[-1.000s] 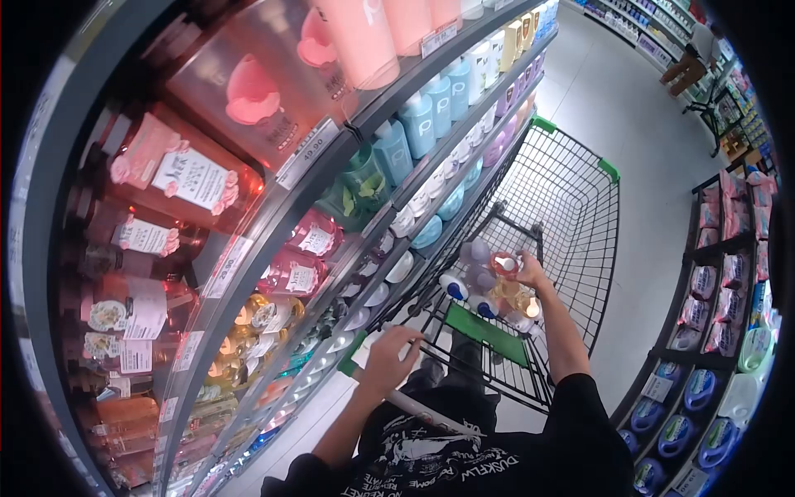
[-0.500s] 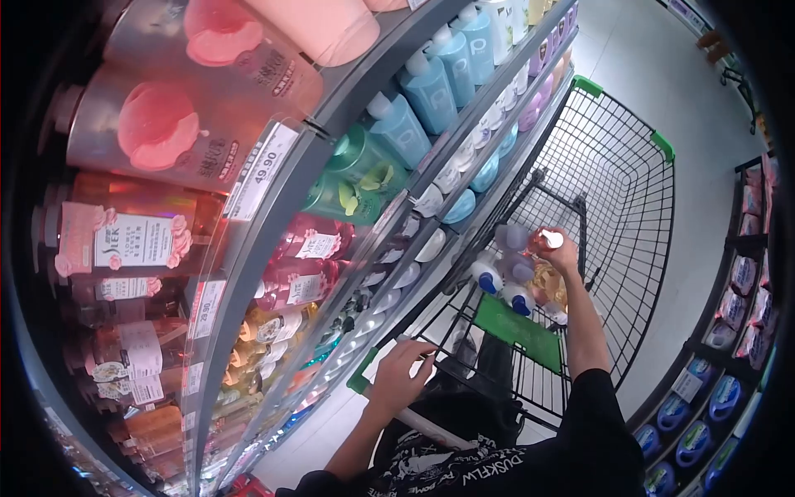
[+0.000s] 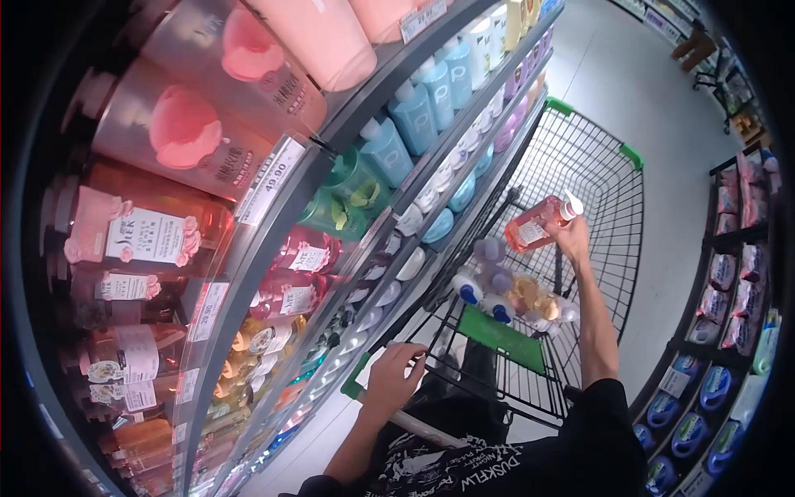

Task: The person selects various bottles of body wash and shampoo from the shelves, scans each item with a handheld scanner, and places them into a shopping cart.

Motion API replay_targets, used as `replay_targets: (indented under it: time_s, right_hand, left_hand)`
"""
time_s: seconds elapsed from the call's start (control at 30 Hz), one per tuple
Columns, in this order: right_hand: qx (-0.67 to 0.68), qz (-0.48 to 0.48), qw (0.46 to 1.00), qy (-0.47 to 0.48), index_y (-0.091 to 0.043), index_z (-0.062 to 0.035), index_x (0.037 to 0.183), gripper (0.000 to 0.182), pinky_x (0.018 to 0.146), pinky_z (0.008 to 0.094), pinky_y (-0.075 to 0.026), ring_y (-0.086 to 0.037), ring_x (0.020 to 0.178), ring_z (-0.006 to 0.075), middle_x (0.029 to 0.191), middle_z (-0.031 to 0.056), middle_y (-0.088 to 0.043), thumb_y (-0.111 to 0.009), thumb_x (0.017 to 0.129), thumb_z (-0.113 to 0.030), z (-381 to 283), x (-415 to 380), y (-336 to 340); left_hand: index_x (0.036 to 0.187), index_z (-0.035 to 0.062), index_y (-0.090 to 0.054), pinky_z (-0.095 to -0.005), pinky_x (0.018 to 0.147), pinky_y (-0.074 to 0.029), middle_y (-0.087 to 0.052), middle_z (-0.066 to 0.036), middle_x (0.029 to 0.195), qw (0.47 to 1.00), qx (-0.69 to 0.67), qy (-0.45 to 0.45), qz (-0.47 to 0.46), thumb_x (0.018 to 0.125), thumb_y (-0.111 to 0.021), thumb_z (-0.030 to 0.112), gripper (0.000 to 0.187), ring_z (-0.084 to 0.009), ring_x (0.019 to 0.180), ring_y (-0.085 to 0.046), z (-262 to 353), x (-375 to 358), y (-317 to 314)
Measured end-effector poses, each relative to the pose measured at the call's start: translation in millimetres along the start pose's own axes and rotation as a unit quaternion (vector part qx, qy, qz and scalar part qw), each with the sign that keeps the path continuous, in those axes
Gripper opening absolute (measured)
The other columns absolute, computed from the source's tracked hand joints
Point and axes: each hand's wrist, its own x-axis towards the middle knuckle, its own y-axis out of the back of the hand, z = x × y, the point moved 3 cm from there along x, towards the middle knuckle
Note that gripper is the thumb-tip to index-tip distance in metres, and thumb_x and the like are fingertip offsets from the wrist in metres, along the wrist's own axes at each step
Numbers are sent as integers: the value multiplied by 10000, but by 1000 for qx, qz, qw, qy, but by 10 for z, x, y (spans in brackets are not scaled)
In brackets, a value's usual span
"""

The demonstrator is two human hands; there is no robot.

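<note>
My right hand point(image 3: 570, 238) is closed around the neck of a pink pump bottle point(image 3: 530, 230) with a white pump head and a pale label. The bottle lies tilted on its side, above the wire shopping cart point(image 3: 609, 273). Inside the cart, below that hand, are white bottles with blue caps point(image 3: 469, 290), pale purple bottles point(image 3: 490, 251) and yellowish bottles point(image 3: 530, 296). My left hand point(image 3: 396, 374) is by the green handle end point(image 3: 356, 377) of the cart, fingers bent and apart from the thumb, with nothing visible in them.
On the left, a shelf point(image 3: 248, 265) holds large pink bottles point(image 3: 186, 128), blue pump bottles point(image 3: 411, 116) and several others, with price tags point(image 3: 271, 178). A rack on the right carries blue packs point(image 3: 689, 435) and pink packs point(image 3: 722, 273). Grey floor point(image 3: 642, 99) runs beyond the cart.
My right hand has lifted the pink pump bottle and turned it sideways, so its label shows. My left hand stays near the cart handle. The view has shifted slightly.
</note>
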Motion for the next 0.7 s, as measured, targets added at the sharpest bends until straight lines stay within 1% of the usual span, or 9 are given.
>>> replay_targets:
  time_s: [0.1,0.23,0.27,0.37,0.4,0.43,0.53,0.57,0.7]
  right_hand:
    - [45,51,994,82,-664,-57,1042,513,755,346,-497,-673,837,239,881,105,-696,-789,653,-368,-566,-214,428]
    - [174,-84,969,153,-614,-37,1119,495,823,328,-497,-632,897,176,983,69,-671,-777,732,-298,-1548,-793,817]
    - [223,-144,949,171,-596,-30,1143,484,854,326,-495,-616,930,162,1024,64,-659,-768,760,-272,-1807,-959,871]
    - [257,-246,915,191,-516,-13,1227,559,930,326,-463,-578,1041,166,1122,75,-613,-770,776,-223,-2358,-1417,809]
    - [267,-282,900,198,-496,-10,1239,582,937,324,-457,-574,1046,167,1126,77,-607,-773,775,-225,-2486,-1538,726]
    - [279,-320,882,203,-476,-6,1252,606,945,322,-451,-570,1050,168,1131,78,-600,-777,773,-226,-2601,-1657,623]
    - [259,-372,867,209,-482,-7,1226,576,921,307,-446,-567,1021,154,1098,73,-603,-766,777,-231,-2860,-1928,272]
    - [252,-387,861,211,-483,-7,1224,571,909,305,-451,-567,1008,147,1089,69,-604,-762,777,-228,-2974,-2019,168]
    - [269,-379,846,261,-495,-35,1230,486,810,292,-488,-588,910,114,1062,76,-624,-720,830,-192,-3193,-2293,-249]
  left_hand:
    - [985,23,-665,-278,637,-535,-674,-100,910,999,-32,9,12,810,-667,9,176,-207,748,-660,-43,-23,-7]
    - [1000,22,-658,-280,636,-528,-680,-96,916,992,-85,-71,67,798,-692,34,206,-188,716,-665,73,-34,76]
    - [1107,24,-610,-305,775,-537,-636,-125,1067,994,-109,-21,18,786,-732,110,354,-225,906,-655,83,-49,121]
    - [1241,12,-523,-340,899,-504,-582,-137,1193,981,-163,-97,45,773,-764,170,550,-235,1080,-602,372,-8,354]
    - [1363,-3,-378,-375,1000,-441,-531,-149,1277,968,-237,-87,-11,750,-798,225,777,-235,1208,-523,362,11,391]
    - [1363,-3,-378,-375,1000,-441,-531,-149,1277,967,-238,-88,1,750,-798,225,777,-235,1208,-523,390,-10,463]
    - [1412,-18,-265,-366,1013,-417,-523,-147,1297,926,-356,-22,-126,711,-830,225,933,-205,1199,-522,619,-126,675]
    - [1394,-20,-298,-365,1003,-425,-528,-141,1290,937,-332,-48,-94,694,-840,208,915,-205,1196,-525,583,-153,702]
    - [1316,-19,-386,-349,951,-471,-580,-123,1205,920,-392,27,-14,687,-835,138,788,-194,1121,-577,521,-417,868]
